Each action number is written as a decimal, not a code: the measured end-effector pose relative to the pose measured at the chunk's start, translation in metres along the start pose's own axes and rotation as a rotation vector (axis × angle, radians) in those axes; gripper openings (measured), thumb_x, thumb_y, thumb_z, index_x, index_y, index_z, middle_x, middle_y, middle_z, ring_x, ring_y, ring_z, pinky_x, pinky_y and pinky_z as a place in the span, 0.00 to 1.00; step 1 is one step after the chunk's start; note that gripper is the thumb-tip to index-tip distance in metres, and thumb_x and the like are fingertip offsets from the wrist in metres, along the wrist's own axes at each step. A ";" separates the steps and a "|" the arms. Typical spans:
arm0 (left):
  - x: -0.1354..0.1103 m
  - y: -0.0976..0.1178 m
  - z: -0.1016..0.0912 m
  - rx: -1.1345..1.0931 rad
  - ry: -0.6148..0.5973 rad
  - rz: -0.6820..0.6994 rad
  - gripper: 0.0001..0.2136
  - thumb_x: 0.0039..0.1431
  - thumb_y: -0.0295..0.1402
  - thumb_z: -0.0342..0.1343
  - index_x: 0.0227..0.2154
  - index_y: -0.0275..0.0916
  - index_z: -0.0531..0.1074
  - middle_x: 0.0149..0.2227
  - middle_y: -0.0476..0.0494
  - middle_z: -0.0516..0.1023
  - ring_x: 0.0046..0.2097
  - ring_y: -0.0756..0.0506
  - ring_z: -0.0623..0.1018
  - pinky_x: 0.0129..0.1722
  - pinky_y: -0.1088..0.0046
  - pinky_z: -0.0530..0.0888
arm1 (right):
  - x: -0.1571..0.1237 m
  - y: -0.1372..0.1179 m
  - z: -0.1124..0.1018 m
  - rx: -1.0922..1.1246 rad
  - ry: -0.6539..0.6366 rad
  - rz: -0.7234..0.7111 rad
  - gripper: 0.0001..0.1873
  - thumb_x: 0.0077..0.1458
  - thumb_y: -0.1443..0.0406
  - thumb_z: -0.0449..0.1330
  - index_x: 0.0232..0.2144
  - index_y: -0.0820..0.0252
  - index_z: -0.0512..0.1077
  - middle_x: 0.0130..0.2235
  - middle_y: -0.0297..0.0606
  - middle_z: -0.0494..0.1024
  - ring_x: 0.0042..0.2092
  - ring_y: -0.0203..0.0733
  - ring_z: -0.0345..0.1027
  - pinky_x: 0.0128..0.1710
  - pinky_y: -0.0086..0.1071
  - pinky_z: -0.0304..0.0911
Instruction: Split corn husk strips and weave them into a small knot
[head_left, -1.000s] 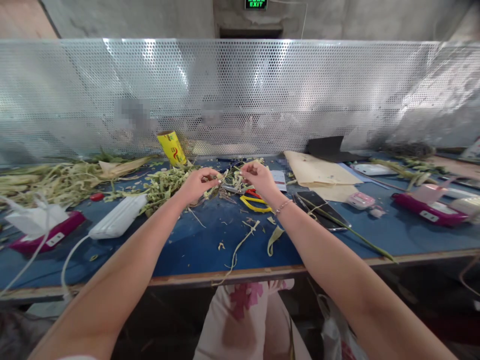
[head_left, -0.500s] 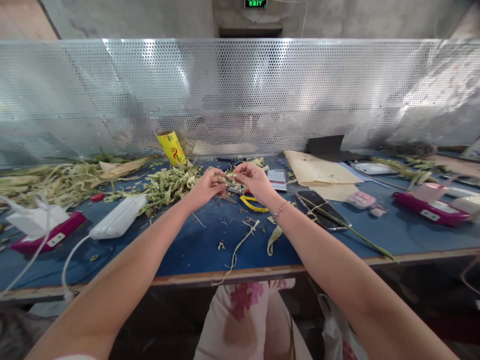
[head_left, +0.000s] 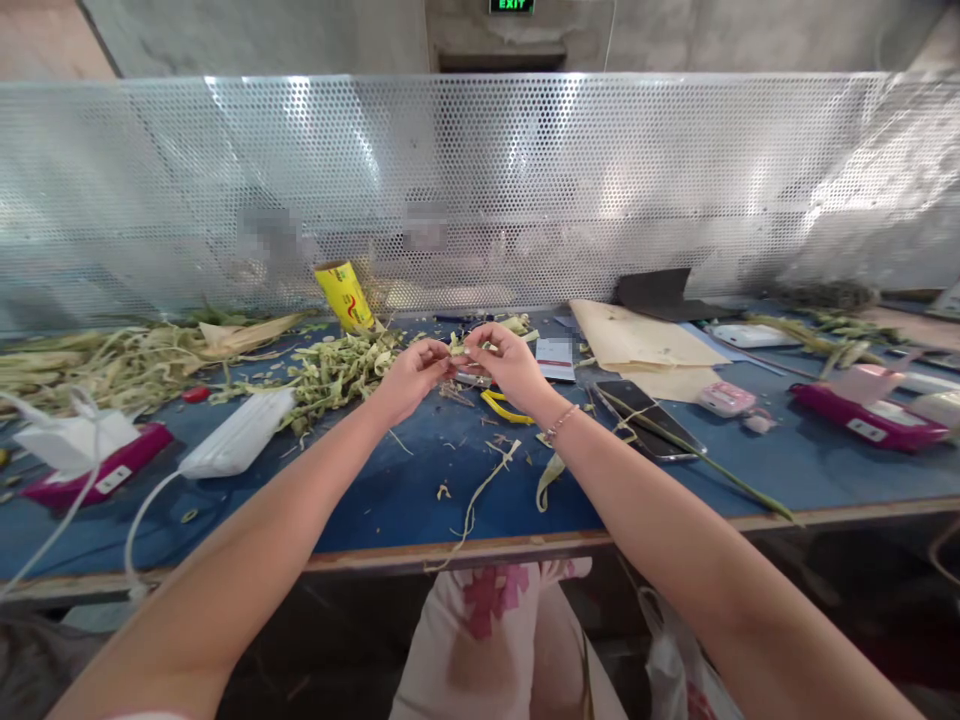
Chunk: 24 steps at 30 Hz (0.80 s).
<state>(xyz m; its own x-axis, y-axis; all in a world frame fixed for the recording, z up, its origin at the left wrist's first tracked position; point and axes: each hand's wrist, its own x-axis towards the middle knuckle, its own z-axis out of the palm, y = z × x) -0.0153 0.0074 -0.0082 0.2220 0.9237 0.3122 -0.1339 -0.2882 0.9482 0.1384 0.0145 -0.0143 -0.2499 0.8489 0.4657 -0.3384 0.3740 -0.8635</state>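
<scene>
Over the middle of the blue table, my left hand (head_left: 411,380) and my right hand (head_left: 513,366) meet, fingertips almost touching. Between them is a small pale green plant piece (head_left: 456,346), pinched by both hands; its exact shape is partly covered by fingers. A heap of curled pale green plant pieces (head_left: 337,368) lies just left of my left hand. Under my right hand sit yellow-handled pliers or cutters (head_left: 504,408), their head hidden. Loose scraps and a long dry strand (head_left: 480,498) lie nearer the table edge.
A yellow tube (head_left: 344,297) leans near the perforated metal screen (head_left: 480,180). To the left are a white power adapter (head_left: 238,432) and a magenta power strip (head_left: 97,470). A phone (head_left: 649,420), brown paper (head_left: 637,335) and a pink case (head_left: 726,398) lie right.
My fingers have shifted slightly around the plant piece, which shows a little more above the fingertips. Everything on the table stays in place.
</scene>
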 end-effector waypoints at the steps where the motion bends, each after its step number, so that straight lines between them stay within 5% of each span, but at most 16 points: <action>1: 0.000 -0.001 0.000 0.015 -0.008 0.019 0.14 0.37 0.30 0.63 0.28 0.36 0.66 0.26 0.53 0.70 0.31 0.53 0.72 0.38 0.71 0.69 | 0.000 0.000 0.000 0.005 0.000 0.001 0.14 0.40 0.59 0.63 0.27 0.57 0.63 0.31 0.29 0.67 0.33 0.32 0.70 0.39 0.32 0.68; 7: 0.003 -0.011 -0.007 0.193 -0.046 0.108 0.11 0.40 0.31 0.62 0.28 0.36 0.69 0.25 0.53 0.70 0.30 0.54 0.70 0.34 0.76 0.67 | -0.003 -0.008 0.004 -0.017 0.016 0.003 0.13 0.40 0.59 0.63 0.27 0.57 0.63 0.30 0.29 0.68 0.32 0.31 0.70 0.34 0.29 0.68; 14: 0.001 -0.009 -0.004 0.086 -0.024 0.077 0.14 0.39 0.33 0.63 0.31 0.36 0.72 0.29 0.49 0.75 0.30 0.52 0.73 0.36 0.73 0.70 | -0.002 -0.012 0.008 -0.074 0.130 -0.003 0.07 0.42 0.65 0.60 0.25 0.58 0.64 0.24 0.28 0.68 0.27 0.28 0.64 0.28 0.25 0.64; 24: -0.003 -0.001 0.005 -0.038 0.070 0.014 0.11 0.35 0.35 0.65 0.22 0.33 0.74 0.21 0.49 0.73 0.25 0.54 0.71 0.30 0.76 0.70 | -0.003 -0.012 0.007 -0.226 0.150 -0.102 0.06 0.42 0.69 0.59 0.26 0.59 0.65 0.28 0.32 0.72 0.32 0.32 0.67 0.38 0.32 0.65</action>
<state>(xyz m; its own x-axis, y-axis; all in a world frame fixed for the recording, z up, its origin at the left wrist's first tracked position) -0.0112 0.0034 -0.0095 0.1519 0.9354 0.3192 -0.1730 -0.2928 0.9404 0.1366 0.0051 -0.0039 -0.0823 0.8423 0.5327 -0.1396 0.5195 -0.8430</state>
